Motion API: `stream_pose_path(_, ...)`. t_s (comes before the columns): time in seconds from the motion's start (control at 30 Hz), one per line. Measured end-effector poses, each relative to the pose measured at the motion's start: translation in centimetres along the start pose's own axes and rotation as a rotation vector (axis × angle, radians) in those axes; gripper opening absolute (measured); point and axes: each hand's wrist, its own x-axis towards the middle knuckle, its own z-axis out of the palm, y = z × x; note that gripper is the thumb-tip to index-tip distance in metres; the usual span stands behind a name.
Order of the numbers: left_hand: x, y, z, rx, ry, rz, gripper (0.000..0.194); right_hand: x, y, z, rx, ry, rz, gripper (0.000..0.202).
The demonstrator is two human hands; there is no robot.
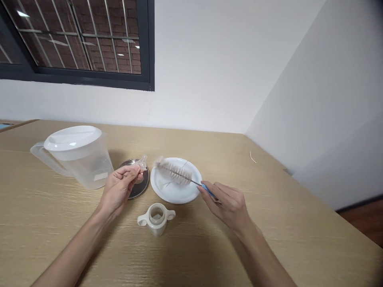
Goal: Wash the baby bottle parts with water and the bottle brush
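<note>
Pinched in the fingers of my left hand is a clear baby bottle nipple, its tip pointing up. Below it lies a round metal dish, partly covered by that hand. My right hand is closed around the blue handle of a bottle brush. The brush's pale bristles reach left over a white plate, with the brush tip close to the nipple but apart from it. Nearer to me, between my forearms, a cream two-handled baby bottle stands upright with its top uncovered.
A translucent lidded pitcher stands at the left, its handle turned left. On the right of the wooden table lies a thin pale bent strip. A white wall and a barred window rise behind.
</note>
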Motion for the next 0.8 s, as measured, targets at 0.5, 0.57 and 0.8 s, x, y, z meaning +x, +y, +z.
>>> stream_pose_path(0.5,0.0,-1.1,-0.3,0.239,-0.037,0.071,0.03,0.3,-1.7,0.5,0.311,0.029,0.236,0.008)
stream_pose_path(0.57,0.0,-1.1,-0.4,0.254,-0.036,0.07,0.03,0.3,-1.8,0.6,0.315,0.019,0.228,0.008)
stream_pose_path(0.8,0.4,-0.8,-0.5,0.165,-0.005,0.094,0.031,0.1,-1.5,1.0,0.273,-0.004,0.142,0.006)
